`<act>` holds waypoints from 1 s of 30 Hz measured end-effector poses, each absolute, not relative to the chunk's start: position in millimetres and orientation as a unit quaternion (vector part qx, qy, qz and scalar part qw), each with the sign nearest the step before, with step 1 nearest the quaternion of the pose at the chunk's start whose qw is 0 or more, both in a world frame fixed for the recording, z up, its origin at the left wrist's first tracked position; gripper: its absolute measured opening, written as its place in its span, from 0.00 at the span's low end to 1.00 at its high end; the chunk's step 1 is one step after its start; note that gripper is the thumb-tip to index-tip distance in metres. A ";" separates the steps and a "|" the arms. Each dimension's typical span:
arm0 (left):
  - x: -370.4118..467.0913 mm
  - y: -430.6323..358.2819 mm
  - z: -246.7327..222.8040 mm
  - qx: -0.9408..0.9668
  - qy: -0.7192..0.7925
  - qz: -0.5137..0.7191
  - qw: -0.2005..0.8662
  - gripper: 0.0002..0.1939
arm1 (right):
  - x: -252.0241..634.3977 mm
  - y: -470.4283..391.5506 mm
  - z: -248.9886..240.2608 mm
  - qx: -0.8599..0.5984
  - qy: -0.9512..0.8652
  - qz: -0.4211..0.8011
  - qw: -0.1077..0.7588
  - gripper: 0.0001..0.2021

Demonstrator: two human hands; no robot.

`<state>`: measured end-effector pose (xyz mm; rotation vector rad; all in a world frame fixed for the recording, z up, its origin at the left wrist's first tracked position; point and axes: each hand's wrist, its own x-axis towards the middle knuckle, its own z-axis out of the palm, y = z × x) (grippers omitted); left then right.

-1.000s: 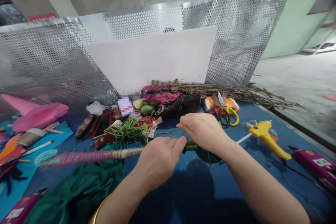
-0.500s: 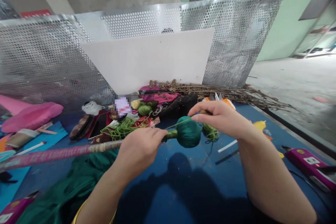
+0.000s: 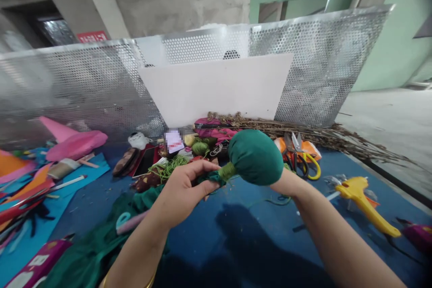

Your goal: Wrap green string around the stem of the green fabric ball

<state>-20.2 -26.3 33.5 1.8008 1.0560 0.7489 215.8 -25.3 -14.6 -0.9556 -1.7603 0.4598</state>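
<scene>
Left grip [image 3: 185, 193] on green stem [image 3: 227, 172]

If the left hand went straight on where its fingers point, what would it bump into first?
The left hand would probably meet the light green wrapping first, close ahead, then the round green ball that it leads to. Exact depth is hard to tell from this view.

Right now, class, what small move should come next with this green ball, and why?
Perhaps add another turn to the green thread wrapped beside the ball: the left hand holds cloth next to it, while the right arm reaches behind the ball.
</scene>
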 end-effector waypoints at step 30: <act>-4.2 -11.8 12.6 0.569 0.408 0.365 0.614 0.23 | 140.0 -77.9 -25.1 -0.358 -0.580 0.317 0.660 0.16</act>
